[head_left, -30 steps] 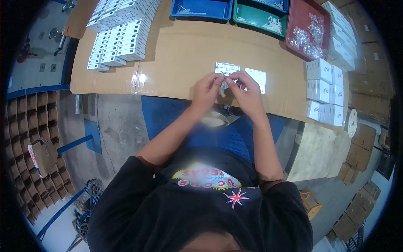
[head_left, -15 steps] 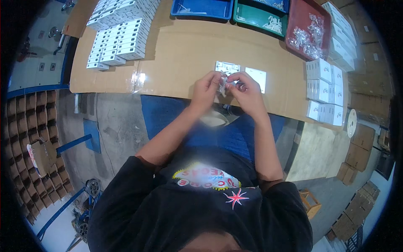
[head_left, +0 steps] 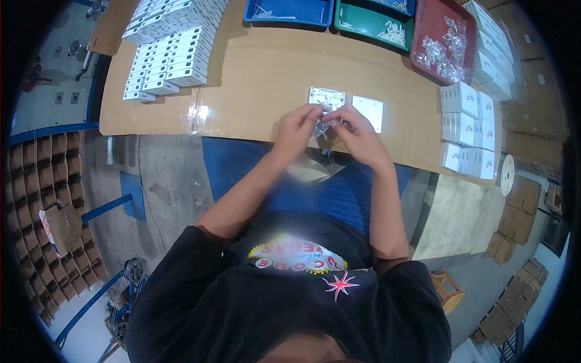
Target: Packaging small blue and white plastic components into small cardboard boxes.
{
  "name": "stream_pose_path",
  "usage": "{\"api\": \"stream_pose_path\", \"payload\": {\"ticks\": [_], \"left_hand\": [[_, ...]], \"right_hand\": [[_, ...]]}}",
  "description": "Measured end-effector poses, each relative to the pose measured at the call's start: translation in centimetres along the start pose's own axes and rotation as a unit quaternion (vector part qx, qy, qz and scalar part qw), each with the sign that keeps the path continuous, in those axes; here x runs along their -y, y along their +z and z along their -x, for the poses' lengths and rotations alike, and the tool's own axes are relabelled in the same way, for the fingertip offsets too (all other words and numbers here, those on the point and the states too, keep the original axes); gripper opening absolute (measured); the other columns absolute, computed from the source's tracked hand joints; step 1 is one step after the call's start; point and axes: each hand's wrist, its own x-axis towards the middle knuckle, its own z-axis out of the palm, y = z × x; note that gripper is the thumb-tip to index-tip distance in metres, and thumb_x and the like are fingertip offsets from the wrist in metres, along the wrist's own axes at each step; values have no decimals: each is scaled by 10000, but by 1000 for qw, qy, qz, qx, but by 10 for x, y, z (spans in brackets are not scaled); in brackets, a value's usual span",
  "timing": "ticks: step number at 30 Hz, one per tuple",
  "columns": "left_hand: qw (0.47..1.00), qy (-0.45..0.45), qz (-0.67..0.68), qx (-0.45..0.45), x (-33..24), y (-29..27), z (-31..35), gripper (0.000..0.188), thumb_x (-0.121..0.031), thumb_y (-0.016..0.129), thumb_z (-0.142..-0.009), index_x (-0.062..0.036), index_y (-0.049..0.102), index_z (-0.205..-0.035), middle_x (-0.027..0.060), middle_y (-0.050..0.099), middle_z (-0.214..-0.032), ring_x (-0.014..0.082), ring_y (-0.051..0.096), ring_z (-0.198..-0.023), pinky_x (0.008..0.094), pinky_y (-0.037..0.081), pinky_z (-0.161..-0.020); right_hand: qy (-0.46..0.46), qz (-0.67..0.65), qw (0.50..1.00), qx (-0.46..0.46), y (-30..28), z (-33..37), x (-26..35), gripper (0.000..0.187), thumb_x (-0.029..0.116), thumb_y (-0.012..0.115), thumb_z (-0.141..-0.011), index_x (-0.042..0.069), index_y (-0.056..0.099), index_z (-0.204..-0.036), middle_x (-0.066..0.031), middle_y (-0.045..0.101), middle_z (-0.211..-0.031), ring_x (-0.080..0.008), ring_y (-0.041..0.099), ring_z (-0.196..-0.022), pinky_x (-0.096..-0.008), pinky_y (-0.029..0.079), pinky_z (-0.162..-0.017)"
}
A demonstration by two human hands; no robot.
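Note:
Between my two hands, near the table's front edge, is a small clear plastic bag [head_left: 321,129] whose contents I cannot make out. My left hand [head_left: 298,128] pinches it from the left, thumb against forefinger. From the other side my right hand [head_left: 358,134] grips it with bent fingers. Just beyond the fingertips lies a white plastic housing [head_left: 327,95] with its inside facing up, partly covered by my hands. A flat white cover plate [head_left: 368,114] rests beside it on the right.
White boxes [head_left: 172,57] are stacked at the table's left, and more white boxes [head_left: 467,130] at the right. Along the far edge sit a blue tray [head_left: 289,23], a green tray [head_left: 357,30] with white plugs and a red tray [head_left: 417,33] with small clear bags.
My right hand has shifted slightly, its fingers closer over the bag. The bag now hangs lower and looks more spread out below my fingers. The housing and plate stay in place.

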Motion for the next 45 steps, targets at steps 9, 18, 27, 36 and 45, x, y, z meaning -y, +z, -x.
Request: {"api": "stream_pose_path", "payload": {"ticks": [9, 18, 27, 36, 45], "left_hand": [[999, -36, 26, 24, 4, -1, -5, 240, -217, 617, -1052, -25, 705, -1166, -20, 677, -900, 27, 543, -732, 206, 448, -620], [999, -39, 21, -19, 18, -4, -8, 186, -125, 616, -1044, 25, 691, -1124, 19, 706, -969, 76, 624, -914, 238, 507, -805], [999, -16, -2, -38, 39, -9, -11, 208, -167, 583, -1066, 15, 683, -1058, 27, 682, -882, 90, 632, -844, 253, 513, -781], [998, -35, -29, -40, 54, -7, -10, 199, -155, 595, -1059, 25, 676, -1040, 14, 671, -878, 78, 613, -798, 247, 513, -734], [998, -27, -44, -34, 40, -4, -11, 203, -155, 587, -1062, 23, 681, -1047, 4, 653, -858, 67, 596, -795, 237, 500, -726]], "right_hand": [[35, -29, 999, -24, 1, -2, -12, 122, 83, 655, -973, 1, 704, -1049, -31, 586, -907, -95, 538, -753, -248, 452, -680], [37, -7, 998, -42, -4, -16, -1, 134, 117, 731, -930, 28, 741, -1030, -15, 639, -858, -76, 536, -703, -253, 448, -639], [-45, 123, 969, -211, -59, -110, -12, 190, 164, 694, -934, 38, 727, -1072, -114, 749, -908, -200, 678, -712, -320, 534, -674], [-68, 305, 908, -279, -99, -254, -43, 200, 139, 669, -856, 114, 746, -1039, -126, 744, -957, -362, 697, -929, -465, 556, -793], [-25, 384, 890, -245, -95, -284, -68, 208, 119, 676, -795, 134, 767, -982, -147, 731, -1012, -373, 685, -973, -506, 550, -840]]}}
